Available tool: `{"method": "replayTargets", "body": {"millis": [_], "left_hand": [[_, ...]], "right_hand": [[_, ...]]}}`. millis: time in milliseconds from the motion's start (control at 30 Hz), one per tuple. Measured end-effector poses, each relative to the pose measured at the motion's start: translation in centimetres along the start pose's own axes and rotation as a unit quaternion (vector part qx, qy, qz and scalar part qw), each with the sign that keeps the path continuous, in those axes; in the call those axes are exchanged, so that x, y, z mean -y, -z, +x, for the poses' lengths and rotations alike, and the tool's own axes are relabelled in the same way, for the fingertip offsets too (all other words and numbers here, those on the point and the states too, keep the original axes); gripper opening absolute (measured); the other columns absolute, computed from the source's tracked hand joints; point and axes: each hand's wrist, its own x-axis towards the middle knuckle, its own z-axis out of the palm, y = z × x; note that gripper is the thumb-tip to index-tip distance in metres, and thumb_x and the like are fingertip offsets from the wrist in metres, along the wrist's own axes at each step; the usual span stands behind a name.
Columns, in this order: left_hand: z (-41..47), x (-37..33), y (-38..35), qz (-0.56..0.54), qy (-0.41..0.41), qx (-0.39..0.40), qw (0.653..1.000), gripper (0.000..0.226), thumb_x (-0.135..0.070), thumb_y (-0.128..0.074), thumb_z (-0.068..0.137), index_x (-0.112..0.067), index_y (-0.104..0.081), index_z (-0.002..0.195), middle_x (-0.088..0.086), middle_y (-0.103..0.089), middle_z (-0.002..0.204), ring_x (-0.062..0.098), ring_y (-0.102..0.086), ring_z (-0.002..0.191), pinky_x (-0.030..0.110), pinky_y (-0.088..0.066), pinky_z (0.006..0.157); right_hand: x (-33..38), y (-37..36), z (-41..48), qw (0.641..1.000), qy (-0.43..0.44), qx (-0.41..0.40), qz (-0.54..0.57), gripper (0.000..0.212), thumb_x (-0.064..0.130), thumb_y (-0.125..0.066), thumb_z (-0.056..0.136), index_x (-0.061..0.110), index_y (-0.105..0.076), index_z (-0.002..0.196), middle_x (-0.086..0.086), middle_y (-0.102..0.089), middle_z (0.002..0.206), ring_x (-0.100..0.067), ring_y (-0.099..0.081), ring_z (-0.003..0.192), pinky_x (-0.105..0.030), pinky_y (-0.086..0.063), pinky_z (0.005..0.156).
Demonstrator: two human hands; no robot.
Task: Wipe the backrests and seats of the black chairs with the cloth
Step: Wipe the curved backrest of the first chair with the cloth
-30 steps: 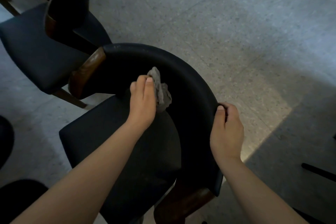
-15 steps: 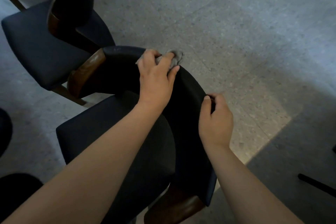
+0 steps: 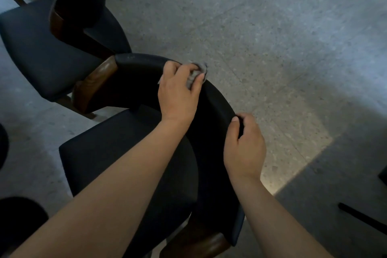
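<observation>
step: wiping along the top rim of the near chair's backrest (image 3: 217, 98)

left grip (image 3: 178, 94): fingers curled round the cloth (image 3: 198, 71), pressing it onto the rim about mid-curve

right grip (image 3: 245, 144): clamped on the same rim closer to the near end, thumb on top, looks like it's just steadying the chair

how I'd do it: follow the curve in one long pass toward the right grip, then lift that one off so the patch under it gets wiped too. I'd also spread the cloth flatter, since bunched up it only covers a narrow strip.

after that: probably the inner face, then the seat (image 3: 117, 153)

watch out: push too hard and the chair could scoot on the floor (image 3: 272, 27)

cloth looks: small, grey and crumpled, mostly hidden under the fingers, with a bit poking over the rim's outer side

chair looks: black padded curved back with brown wooden ends

other chair (image 3: 41, 48): just beyond, can't tell if it's been wiped
</observation>
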Motion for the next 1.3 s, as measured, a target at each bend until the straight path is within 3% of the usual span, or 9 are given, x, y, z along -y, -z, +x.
{"method": "replayTargets", "body": {"millis": [67,167,267,433,600,767,900,1200,1300], "left_hand": [[-0.5,0.1,-0.3,-0.042,0.04,-0.034,0.998,0.021,-0.031,-0.064,0.09,-0.016,-0.063,0.105,0.0,-0.049,0.109,0.014,-0.055,0.092,0.023,-0.047,0.082],[-2.2,0.7,-0.6,-0.106,0.117,-0.078,0.984,0.016,-0.025,-0.063,0.092,-0.013,-0.061,0.101,-0.003,-0.047,0.105,-0.001,-0.05,0.083,0.001,-0.036,0.075],[-3.7,2.2,-0.4,-0.12,0.178,-0.068,0.974,0.013,-0.023,-0.06,0.094,-0.011,-0.059,0.099,-0.003,-0.046,0.103,-0.013,-0.048,0.082,-0.002,-0.033,0.072],[-3.6,2.0,-0.1,-0.106,0.155,-0.054,0.981,0.028,-0.041,-0.056,0.095,-0.014,-0.058,0.1,-0.004,-0.047,0.101,-0.003,-0.05,0.079,0.004,-0.037,0.067],[-2.9,2.3,-2.0,-0.043,0.156,-0.065,0.985,0.036,-0.047,-0.044,0.098,-0.013,-0.053,0.093,-0.001,-0.047,0.097,0.012,-0.05,0.075,0.028,-0.041,0.065],[-3.4,4.1,-3.1,-0.034,0.15,-0.076,0.985,0.035,-0.039,-0.038,0.101,-0.009,-0.053,0.088,0.002,-0.047,0.094,0.011,-0.046,0.074,0.026,-0.032,0.064],[-4.1,5.7,-3.6,-0.021,0.146,-0.055,0.987,0.043,-0.042,-0.031,0.1,-0.008,-0.057,0.094,0.007,-0.053,0.098,0.012,-0.047,0.076,0.027,-0.033,0.065],[-6.2,9.8,-4.5,-0.032,0.179,0.033,0.983,0.028,-0.031,-0.033,0.105,-0.018,-0.05,0.088,0.002,-0.052,0.096,0.009,-0.048,0.077,0.025,-0.033,0.069],[-6.9,12.9,-4.9,0.014,0.225,0.119,0.967,0.036,-0.037,-0.031,0.105,-0.018,-0.054,0.085,0.007,-0.058,0.094,0.02,-0.057,0.083,0.03,-0.039,0.071]], "right_hand": [[0.0,0.0,0.0,1.0,0.001,-0.001,-0.005,0.021,0.028,-0.042,0.099,0.018,-0.06,0.101,0.01,-0.058,0.083,-0.005,-0.053,0.072,-0.02,-0.037,0.063],[-0.1,0.0,0.0,1.0,-0.002,-0.006,-0.009,0.019,0.027,-0.044,0.099,0.018,-0.06,0.1,0.012,-0.056,0.082,-0.003,-0.051,0.071,-0.012,-0.033,0.062],[-0.1,-0.1,0.0,1.0,-0.004,-0.006,-0.012,0.02,0.029,-0.043,0.099,0.019,-0.06,0.1,0.011,-0.058,0.082,-0.004,-0.053,0.07,-0.019,-0.036,0.063],[-0.1,-0.1,-0.1,1.0,0.001,-0.01,-0.02,0.019,0.028,-0.043,0.099,0.019,-0.059,0.098,0.011,-0.056,0.08,-0.002,-0.05,0.067,-0.014,-0.033,0.06],[0.0,-0.1,-0.2,1.0,0.003,-0.012,-0.021,0.02,0.028,-0.042,0.1,0.019,-0.06,0.1,0.011,-0.057,0.082,-0.002,-0.051,0.069,-0.013,-0.034,0.061],[-0.2,-0.2,-0.2,1.0,0.007,-0.015,-0.025,0.022,0.028,-0.042,0.101,0.017,-0.061,0.105,0.01,-0.06,0.086,-0.003,-0.053,0.072,-0.008,-0.032,0.063],[-0.2,-0.2,-0.2,0.999,0.01,-0.017,-0.031,0.023,0.029,-0.042,0.101,0.017,-0.061,0.106,0.01,-0.059,0.085,-0.001,-0.051,0.07,-0.009,-0.032,0.062],[-0.2,-0.2,-0.2,0.999,0.017,-0.019,-0.032,0.023,0.03,-0.04,0.101,0.018,-0.059,0.106,0.009,-0.059,0.082,-0.003,-0.053,0.068,-0.015,-0.034,0.06],[-0.2,-0.1,-0.3,0.999,0.014,-0.021,-0.032,0.023,0.03,-0.04,0.101,0.018,-0.06,0.107,0.009,-0.06,0.084,-0.005,-0.054,0.07,-0.015,-0.034,0.06]]}}
